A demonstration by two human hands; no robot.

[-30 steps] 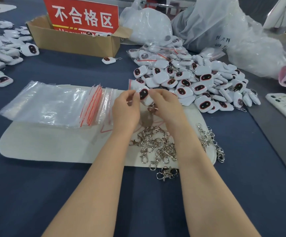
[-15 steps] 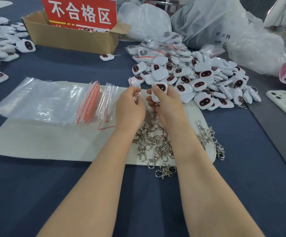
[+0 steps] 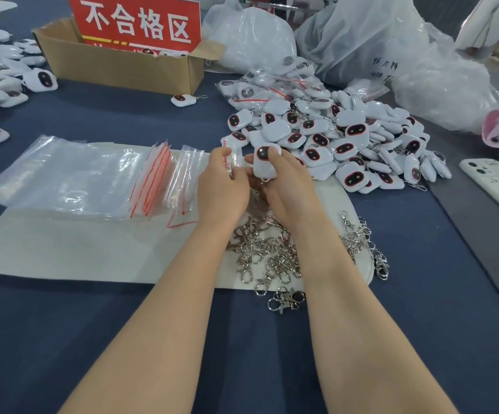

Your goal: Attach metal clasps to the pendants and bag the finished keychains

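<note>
Both hands are up at the far edge of the white oval felt mat (image 3: pixel 63 252), mid-tabletop (image 3: pixel 48 339). I see the right hand (image 3: pixel 290 189) gripping a white rounded-square pendant with a dark red-rimmed face (image 3: pixel 264 168), thumb on its front. The left hand (image 3: pixel 223 186) pinches a small clear zip bag with a red strip (image 3: pixel 229 158) just beside it. Loose silver metal clasps (image 3: pixel 267 253) lie heaped on the mat between the wrists. The big pile of white pendants (image 3: pixel 347 138) sits toward the tabletop's far right.
</note>
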